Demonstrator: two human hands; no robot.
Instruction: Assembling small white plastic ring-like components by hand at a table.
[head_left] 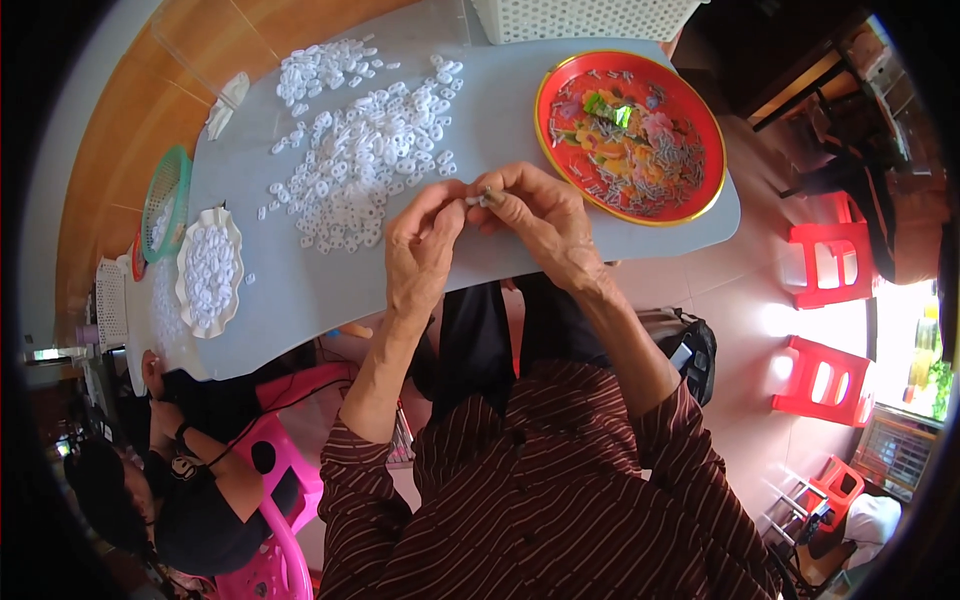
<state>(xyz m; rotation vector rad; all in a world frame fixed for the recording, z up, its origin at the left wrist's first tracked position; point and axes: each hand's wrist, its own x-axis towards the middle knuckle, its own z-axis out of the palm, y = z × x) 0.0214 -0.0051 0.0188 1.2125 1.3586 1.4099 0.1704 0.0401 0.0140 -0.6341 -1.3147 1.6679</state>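
My left hand (425,240) and my right hand (548,222) meet fingertip to fingertip over the table's front edge. A small white plastic piece (473,201) shows between them, pinched by the left thumb and fingers. The right thumb and forefinger are closed against it; a dark spot shows at the right thumb tip, and whatever else they hold is hidden. Just beyond my left hand spreads a heap of small white plastic pieces with holes (365,145). Beyond my right hand lies a round red tray (548,130) with a gold rim, holding many small grey metal pins (665,165).
On the grey table (500,90) stand a scalloped white dish (236,225) of white pieces, a green basket (180,175) and a white perforated basket (590,20). Another person (210,500) sits at left on a pink chair (285,465). Red stools (830,380) stand at right.
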